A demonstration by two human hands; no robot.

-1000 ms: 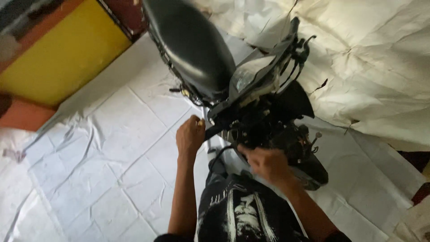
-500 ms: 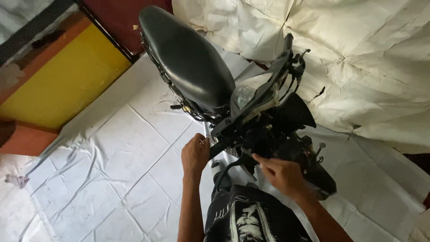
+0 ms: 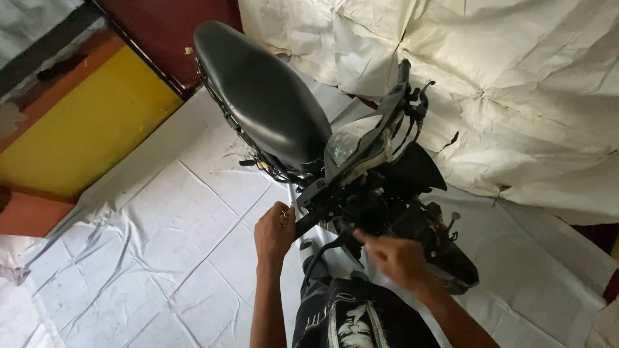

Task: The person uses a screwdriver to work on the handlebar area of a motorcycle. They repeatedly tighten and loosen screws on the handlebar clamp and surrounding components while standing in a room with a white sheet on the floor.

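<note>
Hands at a stripped scooter's front
Left hand [image 3: 273,233] clamped on the handlebar [image 3: 308,223]; right hand [image 3: 396,258] fingers pinched together at wiring [image 3: 361,216], which a tug could tear

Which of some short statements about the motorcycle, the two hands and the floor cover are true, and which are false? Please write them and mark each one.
1. The left hand grips a handlebar grip. True.
2. The motorcycle seat is red. False: it is black.
3. The right hand rests on the seat. False: it reaches into the dark parts below the handlebar.
4. A creased white sheet covers the floor. True.
5. The left hand wears a ring. True.
</note>
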